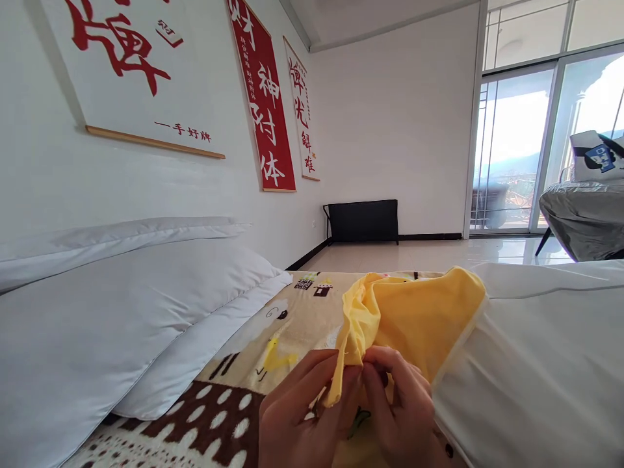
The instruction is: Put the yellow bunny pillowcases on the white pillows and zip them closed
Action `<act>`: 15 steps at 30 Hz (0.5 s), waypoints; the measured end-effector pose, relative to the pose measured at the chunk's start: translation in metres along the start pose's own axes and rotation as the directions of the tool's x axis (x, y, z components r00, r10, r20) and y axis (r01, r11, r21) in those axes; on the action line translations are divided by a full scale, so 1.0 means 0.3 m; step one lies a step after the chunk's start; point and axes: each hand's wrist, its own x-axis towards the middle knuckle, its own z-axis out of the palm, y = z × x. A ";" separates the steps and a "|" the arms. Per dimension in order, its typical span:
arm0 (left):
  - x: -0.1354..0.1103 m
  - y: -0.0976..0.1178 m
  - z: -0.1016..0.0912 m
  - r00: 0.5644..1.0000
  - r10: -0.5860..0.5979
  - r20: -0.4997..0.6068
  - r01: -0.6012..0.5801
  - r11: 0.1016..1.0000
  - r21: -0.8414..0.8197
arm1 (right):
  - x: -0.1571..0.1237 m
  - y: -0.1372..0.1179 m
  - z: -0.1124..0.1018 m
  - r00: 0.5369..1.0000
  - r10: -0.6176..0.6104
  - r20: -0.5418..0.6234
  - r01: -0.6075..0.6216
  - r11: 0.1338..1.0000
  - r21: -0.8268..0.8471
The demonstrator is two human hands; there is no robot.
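A yellow cloth (422,309) with a gathered, folded edge lies over the bed and rises toward me at its near end. My left hand (299,409) pinches that gathered end, and a narrow strip of the fabric hangs down over its fingers. Close beside it, my right hand (402,406) has its fingertips closed on the same bunched part. The two hands almost touch at the fingertips. What exactly lies between the fingers is partly hidden by the fabric. Whether the piece is a garment or a cover I cannot tell.
White pillows (146,312) lie along the left wall. Under the cloth spreads a patterned blanket (229,409). White bedding (541,351) covers the right side. A black folded panel (363,221) leans by the far wall, and a grey covered chair (585,214) stands near the glass doors.
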 end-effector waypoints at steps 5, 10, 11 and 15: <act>0.022 -0.007 -0.005 0.977 -0.203 -0.070 0.198 0.977 -0.075 | 0.012 -0.001 -0.033 0.972 -0.004 0.235 -0.002 1.000 0.028; 0.057 -0.014 -0.054 0.948 -0.315 0.045 0.319 0.942 -0.106 | 0.038 -0.008 -0.057 0.911 -0.054 0.409 0.035 0.998 0.053; 0.063 -0.017 -0.069 0.948 -0.310 0.075 0.317 0.943 -0.103 | 0.056 -0.002 -0.060 0.896 -0.081 0.436 0.069 0.997 0.043; 0.076 -0.026 -0.132 0.928 -0.320 0.191 0.342 0.934 -0.100 | 0.216 0.069 -0.067 0.888 -0.120 0.445 0.171 0.982 -0.076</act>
